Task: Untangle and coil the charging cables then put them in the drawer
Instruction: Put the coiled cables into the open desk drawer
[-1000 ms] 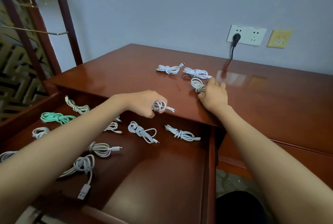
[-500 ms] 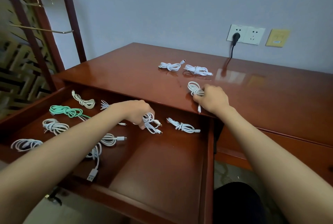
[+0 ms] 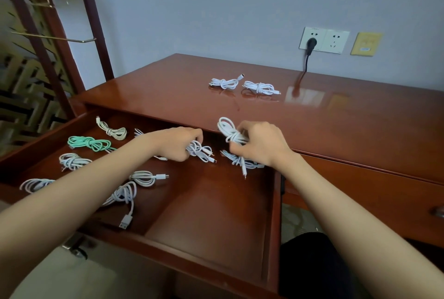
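Observation:
The open wooden drawer (image 3: 272,214) holds several coiled cables, mostly white, one of them green (image 3: 90,143). My left hand (image 3: 177,142) is low inside the drawer, fingers closed on a coiled white cable (image 3: 200,152) that rests on or just above the drawer floor. My right hand (image 3: 258,143) holds another coiled white cable (image 3: 228,130) over the drawer's back right corner, its plug end hanging down. Two more coiled white cables lie on the desk top, one at the left (image 3: 224,83) and one to its right (image 3: 260,87).
The glossy desk top (image 3: 348,120) runs right to the wall. A black plug (image 3: 310,45) sits in a wall socket, its cord dropping behind the desk. A dark wooden rack (image 3: 48,41) stands at the left. A second drawer's knob (image 3: 438,211) shows at the right edge.
My left hand has lowered its coil into the drawer. My right hand has lifted a coil off the desk top and brought it over the drawer's back right corner.

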### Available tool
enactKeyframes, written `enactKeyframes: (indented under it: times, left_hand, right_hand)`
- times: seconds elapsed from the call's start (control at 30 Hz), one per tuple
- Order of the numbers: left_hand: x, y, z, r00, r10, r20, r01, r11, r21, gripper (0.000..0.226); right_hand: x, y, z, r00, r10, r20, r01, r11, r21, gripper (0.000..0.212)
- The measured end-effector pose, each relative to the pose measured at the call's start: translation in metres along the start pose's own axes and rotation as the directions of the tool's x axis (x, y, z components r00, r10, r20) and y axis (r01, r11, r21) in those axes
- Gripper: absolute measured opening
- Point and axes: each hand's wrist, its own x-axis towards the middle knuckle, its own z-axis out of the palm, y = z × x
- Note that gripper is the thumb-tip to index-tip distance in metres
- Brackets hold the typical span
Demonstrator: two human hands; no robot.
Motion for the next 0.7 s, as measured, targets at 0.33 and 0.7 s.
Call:
enactKeyframes:
  times: [0.33, 0.7]
  left_hand:
    - [-0.008, 0.009, 0.008, 0.966, -0.028, 0.256, 0.043, 0.998, -0.051, 0.034]
    - [-0.001, 0.018, 0.002, 0.905, -0.086, 0.416, 0.079, 0.996, 0.034, 0.045]
  right_hand:
    - [-0.014, -0.007, 0.006, 0.896, -0.078, 0.437, 0.141, 0.984, -0.113, 0.041]
    - [-0.013, -0.011, 0.013, 0.826, -0.066, 0.560, 0.206, 0.960, -0.191, 0.046]
